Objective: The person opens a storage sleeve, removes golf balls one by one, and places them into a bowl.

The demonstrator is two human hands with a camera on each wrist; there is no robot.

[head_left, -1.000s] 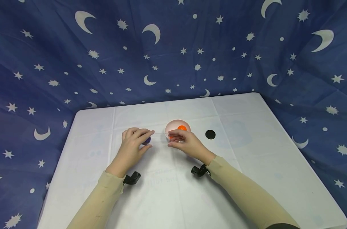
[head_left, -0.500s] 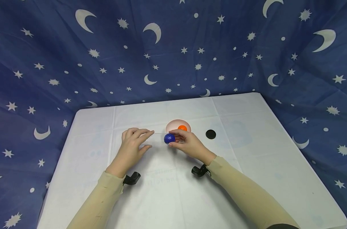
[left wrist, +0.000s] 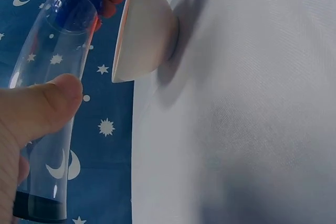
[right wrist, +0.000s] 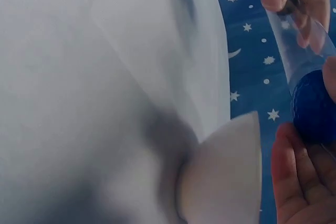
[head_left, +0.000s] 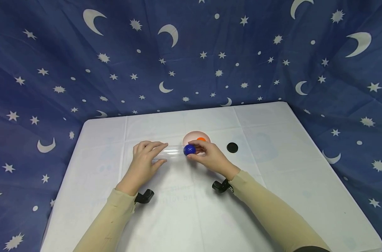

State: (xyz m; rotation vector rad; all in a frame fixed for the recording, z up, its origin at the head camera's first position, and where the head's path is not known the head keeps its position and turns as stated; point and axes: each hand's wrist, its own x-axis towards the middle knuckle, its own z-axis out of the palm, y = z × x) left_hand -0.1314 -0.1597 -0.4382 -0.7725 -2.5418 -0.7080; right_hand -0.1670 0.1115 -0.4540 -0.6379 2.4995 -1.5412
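Observation:
A clear tube lies sideways between the hands, above the table. My left hand grips its left part, with the thumb across the wall in the left wrist view. A black cap closes that end. At the tube's right end is a shiny blue ball; how deep it sits I cannot tell. The fingers and thumb of my right hand pinch around the ball there. Behind that hand stands a pale pink bowl with an orange ball in it, partly hidden by the fingers.
A flat black disc lies on the white-covered table, right of the bowl. A blue curtain with moons and stars hangs behind the table. Each wrist wears a small black camera.
The blue ball, beside the left fingers one second ago, has moved right to the right hand's fingertips. The right hand and tube's right end have shifted slightly up; the left hand has barely moved.

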